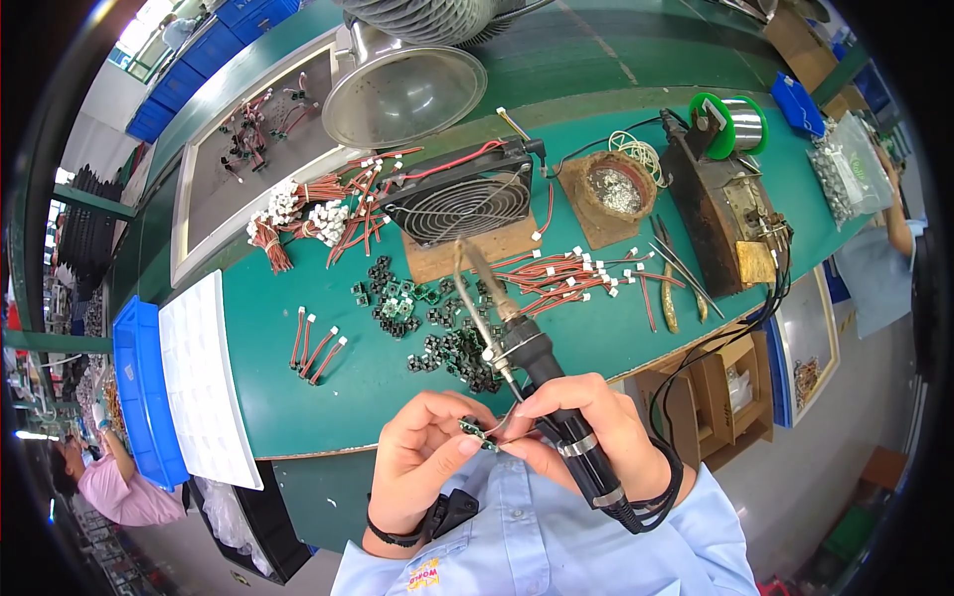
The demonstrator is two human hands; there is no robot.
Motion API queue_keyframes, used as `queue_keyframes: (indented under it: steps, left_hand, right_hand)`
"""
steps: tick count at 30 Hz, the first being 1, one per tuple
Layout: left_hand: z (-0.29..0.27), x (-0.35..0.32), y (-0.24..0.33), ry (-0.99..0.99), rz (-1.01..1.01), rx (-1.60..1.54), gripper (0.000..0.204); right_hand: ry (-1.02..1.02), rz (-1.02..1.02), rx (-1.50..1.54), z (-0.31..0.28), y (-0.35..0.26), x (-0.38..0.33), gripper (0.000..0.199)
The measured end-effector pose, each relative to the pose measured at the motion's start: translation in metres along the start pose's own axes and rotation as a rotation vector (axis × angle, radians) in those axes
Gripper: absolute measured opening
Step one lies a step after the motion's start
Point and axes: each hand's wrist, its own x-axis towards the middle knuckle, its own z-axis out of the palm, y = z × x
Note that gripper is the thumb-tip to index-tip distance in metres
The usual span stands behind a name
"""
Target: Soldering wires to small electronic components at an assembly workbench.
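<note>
The left hand (pixel 422 459) pinches a small green component (pixel 471 427) between thumb and fingers; the fingertips are together on it. The component sits in front of the wearer's shirt (pixel 512 541), just off the near edge of the green bench (pixel 273 402). The right hand (pixel 618 425) is clamped around the black handle of a soldering iron (pixel 530 348). Its thumb and fingertips also meet at a thin wire (pixel 509 439) beside the component. The tip of the iron points away from the component, toward the fan (pixel 465 204).

Markings: coloured embroidered lettering (pixel 424 574) is located on the left side of the shirt, partly in orange. Any print on the spool (pixel 743 126) with green flanges, or on the clear bag (pixel 853 164) of grey parts, is too small to tell.

Bench layout: loose dark components (pixel 467 358) lie beyond the hands, between the fan and the wearer. Four short cables (pixel 316 350) with white connectors lie to their left. A larger group of similar cables (pixel 571 278) lies to the right of the fan. Pliers (pixel 670 310) rest further right, near a dark metal unit (pixel 711 204). A white tray (pixel 211 377) overlaps a blue tray (pixel 147 397) at the left end.
</note>
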Motion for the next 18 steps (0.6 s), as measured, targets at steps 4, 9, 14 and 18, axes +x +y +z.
queue_keyframes:
  steps: [4, 9, 14, 18]
  left_hand:
    - [0.004, 0.000, 0.000, 0.028, 0.035, 0.005, 0.011]
    - [0.015, 0.007, 0.002, 0.290, 0.032, 0.016, 0.011]
    - [0.001, 0.015, -0.004, 0.385, 0.131, 0.083, 0.008]
    - [0.001, 0.017, -0.007, 0.443, 0.186, 0.112, 0.006]
  right_hand:
    - [0.044, 0.015, -0.123, 0.001, 0.000, -0.002, 0.045]
    - [0.127, -0.134, -0.594, -0.016, -0.008, 0.000, 0.046]
    - [0.290, -0.206, -0.413, -0.023, 0.006, -0.037, 0.055]
    - [-0.031, -0.212, -0.658, -0.029, 0.001, -0.046, 0.055]
